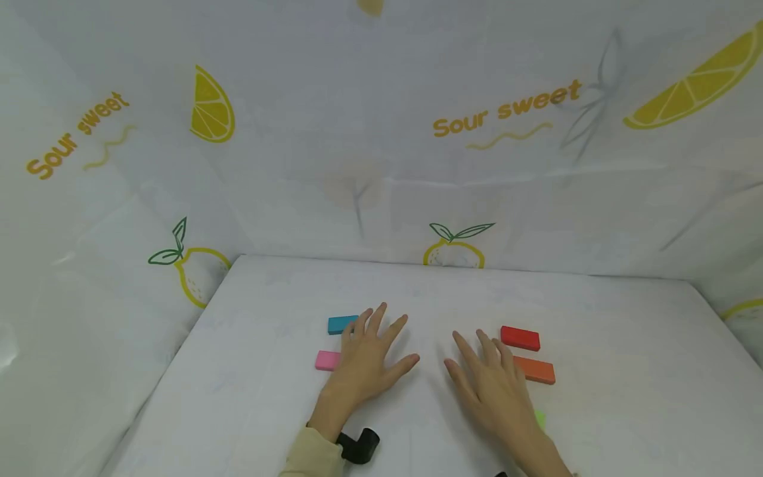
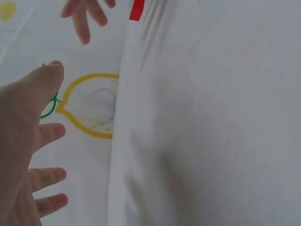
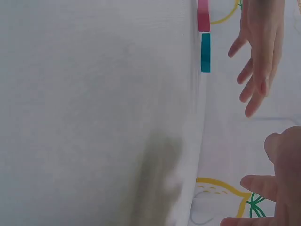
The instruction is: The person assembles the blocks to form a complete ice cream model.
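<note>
My left hand (image 1: 365,361) hovers with spread fingers and holds nothing. Beneath and beside it lie a blue block (image 1: 341,324) and a pink block (image 1: 327,360), both partly covered by the hand in the head view. My right hand (image 1: 492,387), also spread and holding nothing, is above the table near a red block (image 1: 520,338) and an orange block (image 1: 535,370). Only a corner of a light green block (image 1: 540,419) shows past the right wrist. In the right wrist view, the blue block (image 3: 205,52) and the pink block (image 3: 203,16) sit on the table beyond the hand.
A white cloth covers the table (image 1: 262,397). Behind and beside it hang white sheets (image 1: 334,132) printed with lemons and lettering. A black strap mount (image 1: 360,446) sticks out from the left wrist beside a cream sleeve (image 1: 312,454).
</note>
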`<state>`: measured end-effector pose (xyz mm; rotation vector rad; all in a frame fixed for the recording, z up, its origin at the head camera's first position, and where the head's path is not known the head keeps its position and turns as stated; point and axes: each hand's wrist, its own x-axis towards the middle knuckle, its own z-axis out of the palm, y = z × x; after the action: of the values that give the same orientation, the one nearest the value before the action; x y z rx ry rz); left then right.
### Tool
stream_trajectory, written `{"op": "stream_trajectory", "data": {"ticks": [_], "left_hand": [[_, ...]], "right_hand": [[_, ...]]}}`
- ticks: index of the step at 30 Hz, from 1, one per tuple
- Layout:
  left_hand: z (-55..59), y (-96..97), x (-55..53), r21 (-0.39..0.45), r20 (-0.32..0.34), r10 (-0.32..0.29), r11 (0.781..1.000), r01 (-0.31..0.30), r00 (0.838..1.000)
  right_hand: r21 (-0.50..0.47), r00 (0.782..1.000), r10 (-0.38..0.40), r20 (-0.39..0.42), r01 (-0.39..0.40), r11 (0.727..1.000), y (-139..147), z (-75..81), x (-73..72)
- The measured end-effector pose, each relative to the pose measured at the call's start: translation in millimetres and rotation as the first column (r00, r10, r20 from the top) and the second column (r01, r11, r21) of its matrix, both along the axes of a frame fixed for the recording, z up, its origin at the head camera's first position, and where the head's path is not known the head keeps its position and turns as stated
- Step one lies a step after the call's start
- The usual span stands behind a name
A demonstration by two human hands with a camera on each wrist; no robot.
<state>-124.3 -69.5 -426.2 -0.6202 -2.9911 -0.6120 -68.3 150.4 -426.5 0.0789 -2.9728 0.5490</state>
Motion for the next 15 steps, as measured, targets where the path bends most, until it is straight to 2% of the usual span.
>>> {"op": "stream_trajectory", "data": {"ticks": [7, 15], "left_hand": [[4.9, -28.8, -0.9, 0.133, -0.01, 0.001, 0.991, 0.001, 1.0], [8.1, -55.5, -2.8, 0.176, 0.045, 0.035, 0.983, -0.043, 0.998]], "right_hand": [[-0.032, 0.989, -0.031, -0.143, 0.027, 0.999, -1, -2.5, 7.1], [-0.147, 0.94, -0.097, -0.328, 0.051, 0.988, 6, -7.4, 19.7]]}}
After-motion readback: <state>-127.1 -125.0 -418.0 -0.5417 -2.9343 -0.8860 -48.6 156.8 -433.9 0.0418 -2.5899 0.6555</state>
